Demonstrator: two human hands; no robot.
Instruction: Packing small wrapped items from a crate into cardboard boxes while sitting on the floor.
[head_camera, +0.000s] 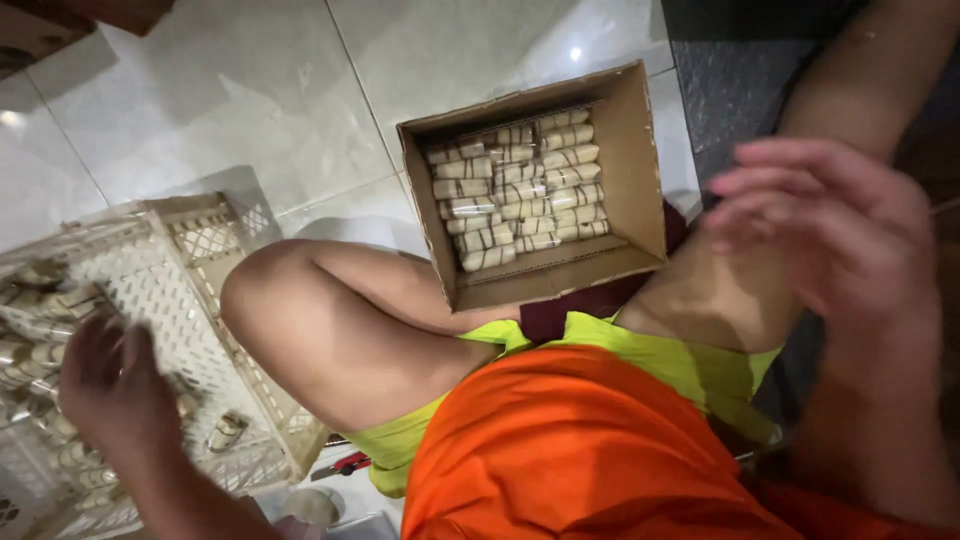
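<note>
Glossy white tile floor (250, 110): left hand (110, 385) reaches into crate (215, 330), grip unclear; right hand (830, 225) released.

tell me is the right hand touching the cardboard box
Apart: the head view shows the right hand raised, with thigh and floor between it and the box.

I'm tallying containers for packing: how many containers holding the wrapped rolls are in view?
2. A brown cardboard box of rolls sits on the floor by the person's knee; a white plastic crate of rolls stands at the left, with the left hand reaching inside. Others may lie outside the view.
</note>
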